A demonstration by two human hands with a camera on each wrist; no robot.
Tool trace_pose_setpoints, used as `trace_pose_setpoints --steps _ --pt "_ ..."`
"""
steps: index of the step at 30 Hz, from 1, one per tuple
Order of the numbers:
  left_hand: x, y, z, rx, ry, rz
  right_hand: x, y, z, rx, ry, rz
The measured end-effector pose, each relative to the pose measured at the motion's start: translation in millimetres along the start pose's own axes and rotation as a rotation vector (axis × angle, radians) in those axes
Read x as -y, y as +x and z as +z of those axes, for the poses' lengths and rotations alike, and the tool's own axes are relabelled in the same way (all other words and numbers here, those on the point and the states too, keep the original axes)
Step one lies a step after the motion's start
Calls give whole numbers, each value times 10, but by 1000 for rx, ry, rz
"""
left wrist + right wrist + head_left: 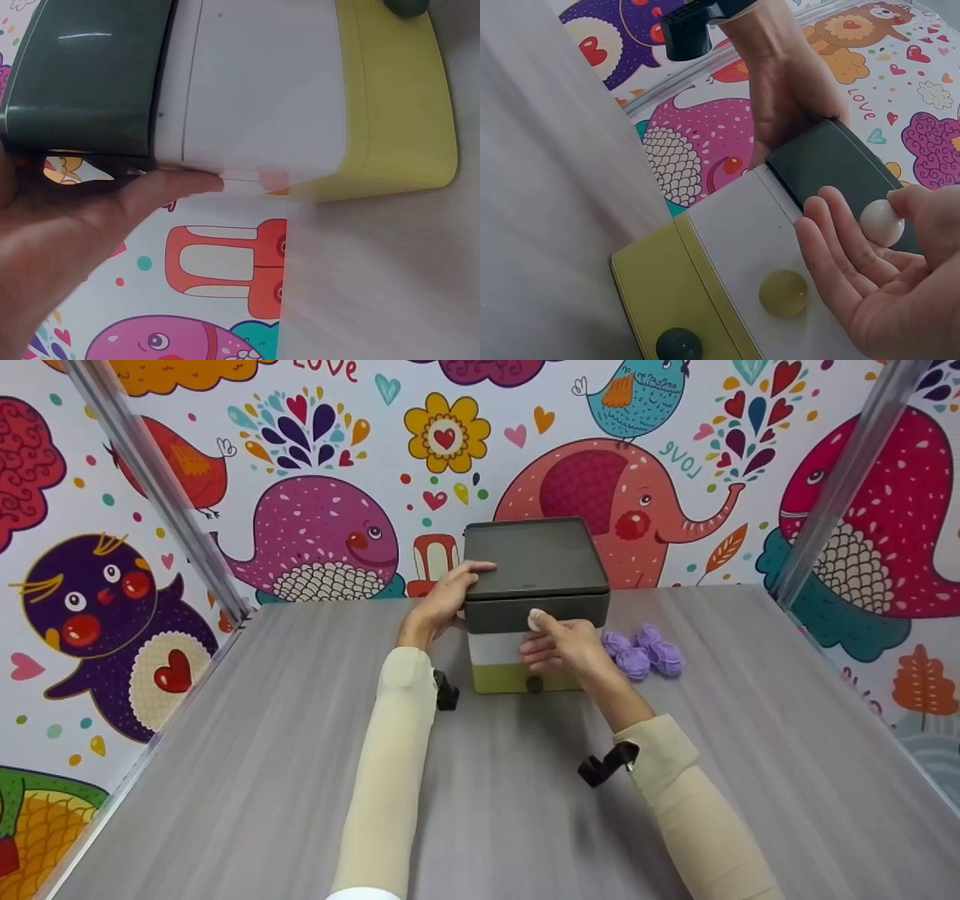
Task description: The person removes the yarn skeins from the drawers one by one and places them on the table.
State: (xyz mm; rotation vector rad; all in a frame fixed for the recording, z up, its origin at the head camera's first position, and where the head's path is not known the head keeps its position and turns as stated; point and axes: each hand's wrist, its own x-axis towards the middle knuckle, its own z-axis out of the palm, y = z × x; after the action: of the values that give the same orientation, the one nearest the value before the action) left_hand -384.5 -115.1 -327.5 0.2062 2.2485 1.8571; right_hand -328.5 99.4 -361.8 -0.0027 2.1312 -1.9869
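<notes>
A small three-drawer cabinet (pixel 499 652) stands upright on the table, its top drawer dark green, the middle white and the lowest yellow. My left hand (pixel 445 598) rests against its left side near the top, one finger lying over the top's edge. Along the white side in the left wrist view stretches another digit of that hand. With the right hand (pixel 570 645) I pinch the white knob (pixel 882 223) of the dark green drawer, the thumb on it and the other fingers extended below. A yellow knob (pixel 784 293) and a dark knob (pixel 679 344) mark the lower drawers.
Several lilac balls of yarn (pixel 634 663) lie close together just right of the cabinet. The grey wood-look table (pixel 300 720) meets a wall (pixel 442 502) covered in cartoon animals right behind the cabinet. Metal posts (pixel 157 487) rise at the back corners.
</notes>
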Motion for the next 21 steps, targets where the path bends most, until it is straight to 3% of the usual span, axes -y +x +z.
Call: trace_pose_setpoints --steps 11,21 --pt "-7 0 -7 8 8 -3 -51 42 84 -72 64 -35" --pt "-4 -10 -1 -9 17 12 -137 75 85 -60 123 -62"
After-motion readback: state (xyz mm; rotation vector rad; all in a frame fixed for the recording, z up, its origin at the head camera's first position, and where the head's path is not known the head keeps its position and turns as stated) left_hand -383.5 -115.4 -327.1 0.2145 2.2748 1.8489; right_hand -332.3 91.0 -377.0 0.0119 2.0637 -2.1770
